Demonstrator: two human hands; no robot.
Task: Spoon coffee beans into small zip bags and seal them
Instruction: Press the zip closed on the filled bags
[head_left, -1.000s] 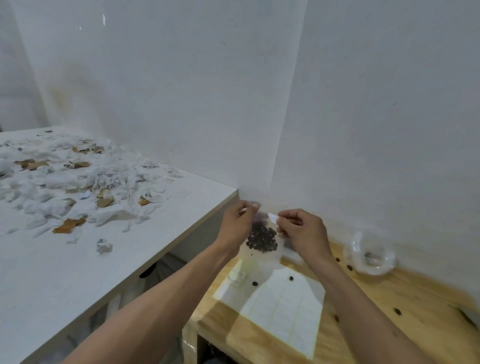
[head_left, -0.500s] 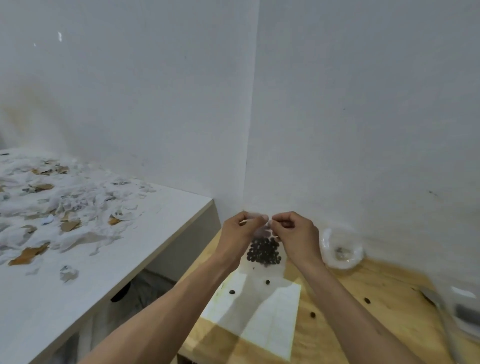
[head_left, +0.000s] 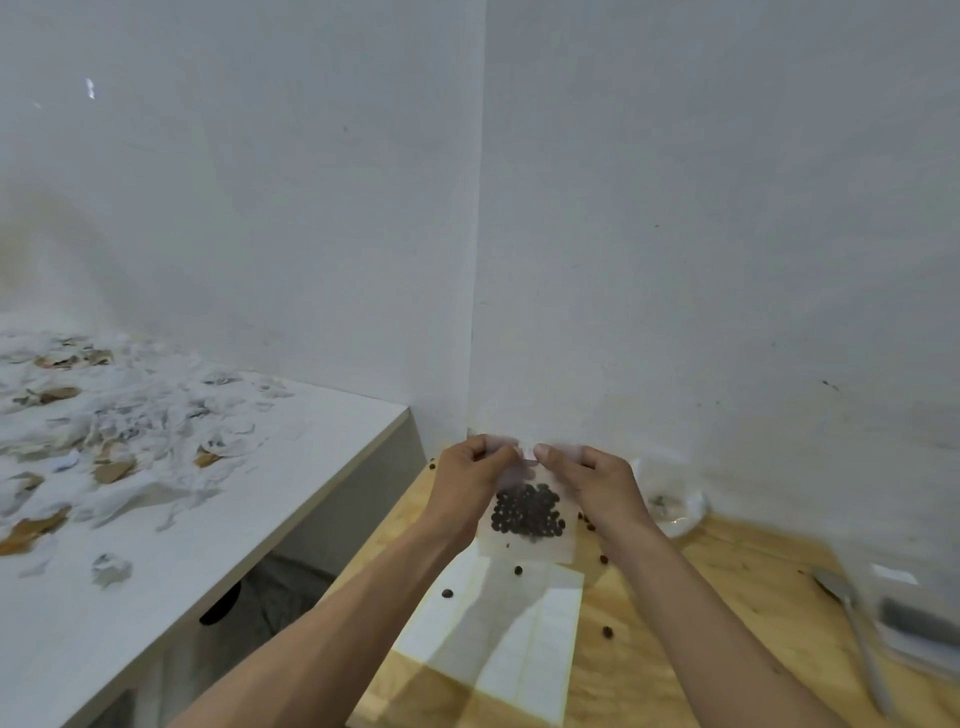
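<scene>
Both hands pinch the top edge of a small clear zip bag (head_left: 527, 540) from either side: the left hand (head_left: 467, 480) has its fingers curled onto the bag's upper left corner, and the right hand (head_left: 597, 480) grips the upper right, the two sets of fingertips nearly meeting at the middle of the strip. Whether the strip is pressed fully closed cannot be told, since that area is blurred. Coffee beans (head_left: 527, 512) sit in a dark cluster inside the bag, below the hands, and the bag hangs upright above the wooden table (head_left: 727, 597). Directly below the bag a white sheet of paper (head_left: 498, 639) lies flat on the wood, with a few loose beans (head_left: 447, 593) on it and others scattered on the bare wood to the bag's right. Just right of the bag, against the wall, sits a crumpled clear plastic item (head_left: 672, 504). Farther right lie a metal spoon (head_left: 857, 639) and a blurred clear container (head_left: 914, 618). Left of the bag stands a higher white table (head_left: 208, 561) strewn with torn white and brown paper scraps (head_left: 119, 431).
</scene>
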